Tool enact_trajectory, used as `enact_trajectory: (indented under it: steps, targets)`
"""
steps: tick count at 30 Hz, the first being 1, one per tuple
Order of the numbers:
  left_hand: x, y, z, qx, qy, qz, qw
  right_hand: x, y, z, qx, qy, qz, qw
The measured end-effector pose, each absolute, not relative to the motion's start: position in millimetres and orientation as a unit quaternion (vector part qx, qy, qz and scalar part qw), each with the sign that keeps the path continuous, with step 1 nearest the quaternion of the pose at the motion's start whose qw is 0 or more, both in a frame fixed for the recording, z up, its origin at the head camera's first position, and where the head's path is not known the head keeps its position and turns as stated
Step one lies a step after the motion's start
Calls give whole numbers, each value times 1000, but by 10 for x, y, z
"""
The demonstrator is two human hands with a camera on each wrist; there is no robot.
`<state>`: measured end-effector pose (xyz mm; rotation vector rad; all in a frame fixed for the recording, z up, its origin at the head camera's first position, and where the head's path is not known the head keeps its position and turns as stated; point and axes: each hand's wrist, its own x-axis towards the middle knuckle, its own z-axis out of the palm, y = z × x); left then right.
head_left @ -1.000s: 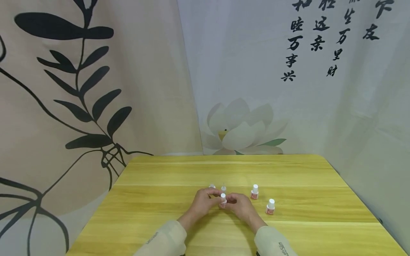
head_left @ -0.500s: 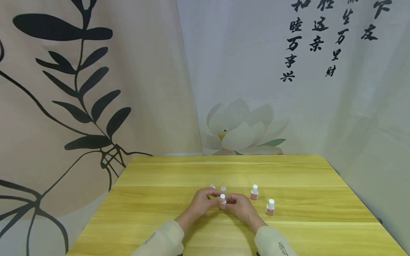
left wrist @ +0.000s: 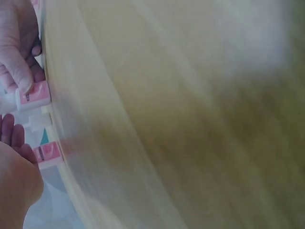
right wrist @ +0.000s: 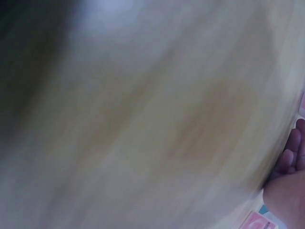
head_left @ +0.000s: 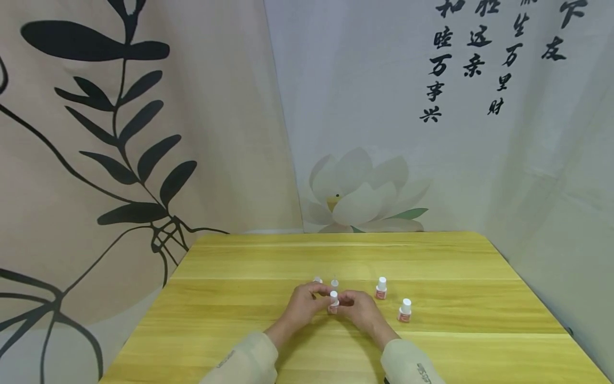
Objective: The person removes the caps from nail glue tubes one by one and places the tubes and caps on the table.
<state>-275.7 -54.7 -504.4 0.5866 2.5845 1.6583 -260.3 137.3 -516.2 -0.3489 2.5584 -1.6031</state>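
Observation:
A small white-capped bottle [head_left: 333,303] with a pink label stands upright between both hands in the head view. My left hand [head_left: 303,306] pinches it from the left, thumb and forefinger near the cap. From the right, my right hand [head_left: 363,311] pinches its body; in the left wrist view the right thumb [left wrist: 19,74] lies on the pink label [left wrist: 35,94]. Just behind stands a small clear, pointed piece [head_left: 334,284]. Another white cap [head_left: 318,279] shows behind the left fingers, its bottle mostly hidden. The right wrist view catches only part of the right hand [right wrist: 291,191].
Two more pink-labelled bottles stand upright to the right of the hands, one farther back [head_left: 381,288] and one nearer [head_left: 405,310]. All are on a yellow wood-grain table [head_left: 240,320]. A printed curtain [head_left: 230,133] hangs behind the table's far edge.

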Motion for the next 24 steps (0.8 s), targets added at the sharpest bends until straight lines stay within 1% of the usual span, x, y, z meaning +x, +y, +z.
enact_trajectory:
  steps: [4,12,24]
  targets:
    - [-2734,-543,-5040,183,825,535,4,-2602,1374,-5162,-117,841,-526,51]
    - [-2744,-565,-5040,202,820,535,23,-2609,1380,-5175,-121,845,-518,55]
    - [-2742,-545,-5052,181,822,540,8,-2597,1365,-5166,-125,844,-519,51]
